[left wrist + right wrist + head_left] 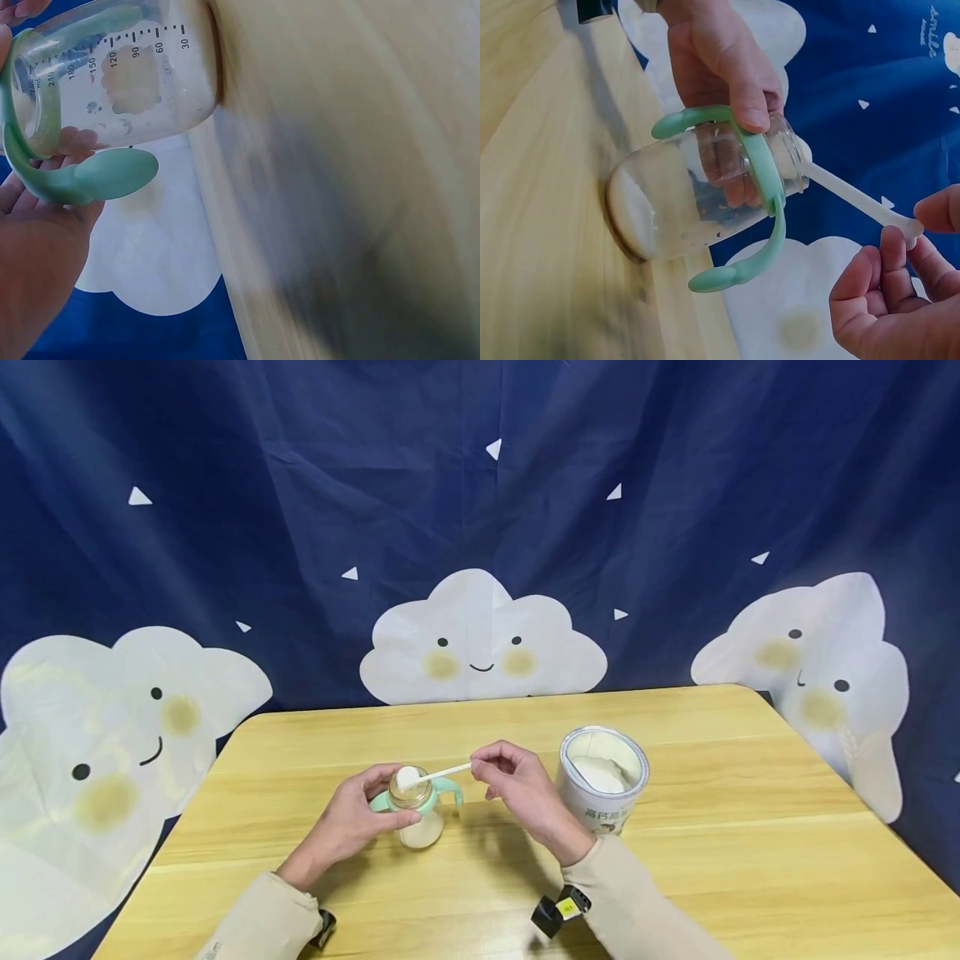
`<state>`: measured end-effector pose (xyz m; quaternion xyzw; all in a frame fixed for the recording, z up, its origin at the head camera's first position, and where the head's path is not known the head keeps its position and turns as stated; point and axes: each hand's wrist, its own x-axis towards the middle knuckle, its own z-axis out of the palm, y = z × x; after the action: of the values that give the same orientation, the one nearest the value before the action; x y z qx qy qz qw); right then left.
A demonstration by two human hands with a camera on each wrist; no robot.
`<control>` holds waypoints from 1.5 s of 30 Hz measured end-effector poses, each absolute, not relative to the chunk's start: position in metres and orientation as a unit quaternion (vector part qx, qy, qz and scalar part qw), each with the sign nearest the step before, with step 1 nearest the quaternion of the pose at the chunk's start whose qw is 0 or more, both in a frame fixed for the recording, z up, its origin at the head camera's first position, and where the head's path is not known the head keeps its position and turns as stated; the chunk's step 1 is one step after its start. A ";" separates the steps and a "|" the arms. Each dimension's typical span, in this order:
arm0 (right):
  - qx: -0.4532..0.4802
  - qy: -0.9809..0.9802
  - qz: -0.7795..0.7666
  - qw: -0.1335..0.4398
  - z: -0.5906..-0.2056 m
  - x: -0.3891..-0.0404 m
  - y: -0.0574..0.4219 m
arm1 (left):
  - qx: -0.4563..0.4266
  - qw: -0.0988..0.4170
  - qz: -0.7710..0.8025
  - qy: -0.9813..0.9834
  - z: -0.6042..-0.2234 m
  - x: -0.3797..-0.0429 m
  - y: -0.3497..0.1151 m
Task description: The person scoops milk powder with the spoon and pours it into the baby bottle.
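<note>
A clear baby bottle [422,835] with a mint-green two-handled ring [762,166] stands on the table without a lid. Around its neck, just by the ring, my left hand [351,820] grips it with thumb and fingers. Whitish powder [636,214] lies at the bottom, seen from the right wrist. My right hand [522,787] pinches the end of a white scoop's handle [851,193]. The scoop's bowl [408,777] is at the bottle's mouth; whether powder is still in it is hard to tell. Printed measuring marks [124,51] show along the bottle's side in the left wrist view.
To the right of my right hand stands an open can [596,802] holding pale powder [600,772]. The wooden table [750,827] ends at a dark blue curtain [420,485] printed with white clouds. Each wrist wears a small black device, such as the right one's camera [551,914].
</note>
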<state>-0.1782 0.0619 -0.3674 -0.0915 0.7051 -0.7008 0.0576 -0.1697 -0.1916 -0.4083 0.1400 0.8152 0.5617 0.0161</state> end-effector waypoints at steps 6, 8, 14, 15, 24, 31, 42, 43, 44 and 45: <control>-0.106 0.718 -0.686 0.041 -0.366 -0.178 0.061 | 0.140 0.020 0.569 0.810 -0.408 -0.170 -0.191; -0.109 0.719 -0.686 0.036 -0.365 -0.178 0.061 | 0.139 0.019 0.570 0.809 -0.408 -0.170 -0.191; -0.108 0.721 -0.684 0.037 -0.364 -0.178 0.063 | 0.139 0.017 0.567 0.812 -0.406 -0.170 -0.191; -0.106 0.720 -0.684 0.038 -0.364 -0.179 0.063 | 0.138 0.017 0.567 0.812 -0.406 -0.170 -0.191; -0.099 0.718 -0.688 0.046 -0.365 -0.179 0.063 | 0.139 0.020 0.568 0.811 -0.407 -0.170 -0.192; -0.096 0.715 -0.691 0.052 -0.363 -0.177 0.064 | 0.137 0.022 0.571 0.809 -0.407 -0.171 -0.191; -0.089 0.697 -0.711 0.029 -0.351 -0.171 0.068 | 0.141 0.017 0.544 0.827 -0.403 -0.171 -0.193; -0.090 0.693 -0.715 0.027 -0.350 -0.170 0.070 | 0.141 0.016 0.541 0.829 -0.402 -0.171 -0.193; -0.090 0.686 -0.721 0.025 -0.349 -0.169 0.071 | 0.141 0.014 0.537 0.831 -0.401 -0.172 -0.193; -0.091 0.680 -0.727 0.024 -0.348 -0.168 0.072 | 0.142 0.011 0.535 0.833 -0.399 -0.172 -0.193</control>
<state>-0.1680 0.0724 -0.3476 -0.0907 0.6797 -0.7274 0.0243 -0.1721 -0.1927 -0.3992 0.1423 0.8326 0.5351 0.0110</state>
